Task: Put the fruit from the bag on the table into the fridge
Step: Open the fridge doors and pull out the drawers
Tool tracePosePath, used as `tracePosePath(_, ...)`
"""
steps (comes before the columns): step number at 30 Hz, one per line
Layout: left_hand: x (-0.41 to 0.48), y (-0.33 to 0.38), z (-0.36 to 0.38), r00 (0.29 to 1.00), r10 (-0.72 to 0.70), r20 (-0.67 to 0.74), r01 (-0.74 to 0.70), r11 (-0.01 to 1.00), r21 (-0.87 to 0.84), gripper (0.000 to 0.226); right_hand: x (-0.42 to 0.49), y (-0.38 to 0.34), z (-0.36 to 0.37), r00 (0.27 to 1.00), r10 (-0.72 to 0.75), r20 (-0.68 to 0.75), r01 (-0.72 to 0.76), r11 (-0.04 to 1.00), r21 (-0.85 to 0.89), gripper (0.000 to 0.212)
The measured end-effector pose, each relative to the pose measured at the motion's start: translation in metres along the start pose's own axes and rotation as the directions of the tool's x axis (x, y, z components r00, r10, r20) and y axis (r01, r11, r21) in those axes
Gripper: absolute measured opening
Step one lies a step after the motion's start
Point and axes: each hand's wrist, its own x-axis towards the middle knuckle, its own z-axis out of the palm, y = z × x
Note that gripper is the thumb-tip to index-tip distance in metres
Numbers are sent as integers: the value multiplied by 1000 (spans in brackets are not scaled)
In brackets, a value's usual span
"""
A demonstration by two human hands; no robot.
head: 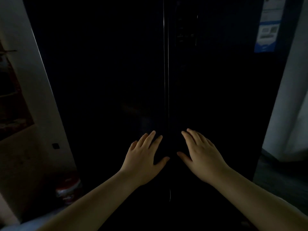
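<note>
Both hands reach forward with straight, spread fingers and hold nothing. The left hand [143, 157] lies palm-forward just left of the thin bright vertical seam [165, 64], and the right hand [203, 155] mirrors it just right of that seam, the two thumbs pointing toward each other with the seam running up between them. Directly ahead of the fingertips stands the tall, glossy black two-door fridge [108, 72], both doors closed. The hands are at the door fronts, but in the dim light I cannot tell whether the palms actually touch them. Far above the right hand, near the right door's upper outer corner, hangs a blue and white paper label [268, 27]. Below and to the left of the left forearm, on the floor beside the fridge, sits a red and white crumpled plastic bundle [69, 187]. Further left rises a pale wall [21, 39] with a small dark socket [55, 146].
</note>
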Motion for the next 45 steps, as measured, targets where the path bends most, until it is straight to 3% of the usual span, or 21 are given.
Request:
tracePosePath(15,17,33,57,980,-178,85,173,983,56,77,23,64,65,988,-154,-17,155,984,83,75)
tracePosePath(23,-3,31,106,959,-206,196,191,977,94,83,17,63,125,976,-199,86,190,976,103,72)
tracePosePath(32,-4,3,154,911,-130,391,114,991,65,80,24,55,179,991,-117,64,115,993,28,71)
tracePosePath(38,-1,-16,177,931,-80,357,73,997,33,80,22,55,189,995,-100,15,100,995,17,69)
tracePosePath(43,-24,-17,199,963,-62,262,134,954,-268,75,-5,49,210,997,-15,72,-7,953,303,61)
tracePosePath(45,-34,-18,215,930,-138,340,298,825,-480,69,-16,45,226,981,107,163,-173,862,477,57)
